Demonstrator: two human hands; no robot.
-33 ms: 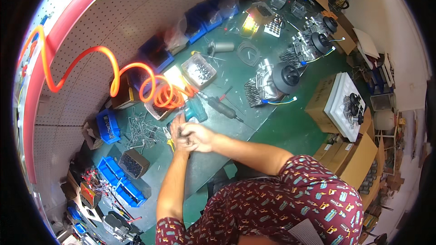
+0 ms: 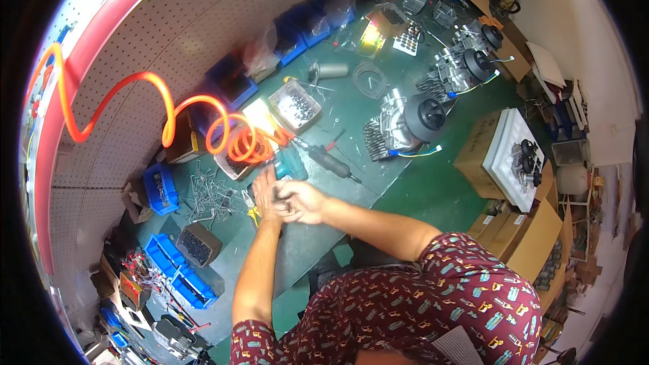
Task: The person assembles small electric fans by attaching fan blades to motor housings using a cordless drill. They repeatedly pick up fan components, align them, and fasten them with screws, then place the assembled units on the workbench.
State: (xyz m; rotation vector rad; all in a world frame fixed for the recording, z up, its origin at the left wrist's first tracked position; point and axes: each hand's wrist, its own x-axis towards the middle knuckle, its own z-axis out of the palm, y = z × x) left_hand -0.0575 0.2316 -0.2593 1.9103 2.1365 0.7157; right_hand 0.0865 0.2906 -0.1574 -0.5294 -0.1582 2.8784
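In the head view, the left hand [image 2: 264, 197] stretches its fingers toward the far side over the bench [image 2: 305, 238], and the right hand [image 2: 302, 201] curls its fingers against it; whether either grips something small, I cannot tell. Yellow-handled pliers [image 2: 253, 213] lie just left of the hands. A teal tool [image 2: 291, 164] sits just beyond them, with a dark cylindrical tool [image 2: 331, 163] to its right and an orange coiled hose [image 2: 220, 136] on the far left.
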